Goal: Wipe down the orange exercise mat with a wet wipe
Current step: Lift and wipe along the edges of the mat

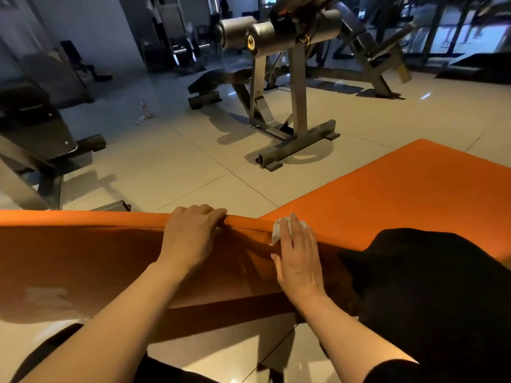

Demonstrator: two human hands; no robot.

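The orange exercise mat (401, 189) lies on the tiled floor at right, and its near part is lifted upright so that its underside (83, 261) faces me. My left hand (190, 233) grips the raised top edge, fingers curled over it. My right hand (298, 252) lies flat against the mat just below that edge, fingers straight. Under those fingers it presses a white wet wipe (278, 230), which shows at the fingertips.
A grey metal gym bench frame (293, 117) stands on the pale tiles beyond the mat. A dark bench (36, 128) sits at left. A small spray bottle (145, 111) lies on the floor further back. My dark-clothed knee (431, 294) covers the mat at right.
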